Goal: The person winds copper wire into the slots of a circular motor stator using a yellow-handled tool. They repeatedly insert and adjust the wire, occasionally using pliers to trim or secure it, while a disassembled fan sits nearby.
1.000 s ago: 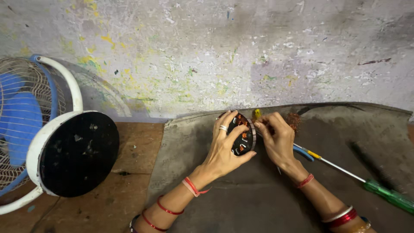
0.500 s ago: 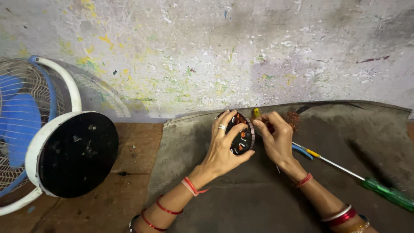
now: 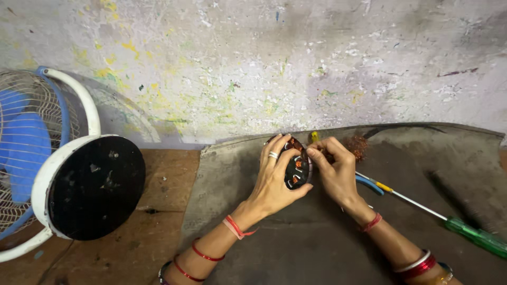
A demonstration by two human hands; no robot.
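**Copper-wound stator held on edge between two hands**

Copper windings are seen on one round black stator (image 3: pixel 296 168), which is held on edge on the grey mat (image 3: pixel 317 248), near the mat's far edge by the wall. Its flat face is turned toward the camera and slightly right; being round, no long axis can be given.

Count: two hands, one stator, one screwdriver, one fan, one loose tuft of copper wire.

The left hand (image 3: pixel 274 182) is curled around the stator's left rim, fingers over the top, thumb under the lower edge; one ring is worn. The right hand (image 3: pixel 332 171) is pressed against the right rim, fingertips pinched together at the windings; what is pinched cannot be told.

The screwdriver (image 3: pixel 422 206), green handle, lies on the mat right of the right wrist, its long axis running from upper left to lower right, handle to the right. The copper wire tuft (image 3: pixel 357 145) lies just beyond the right hand. The fan (image 3: pixel 58 163), blue blades, stands well apart at left.
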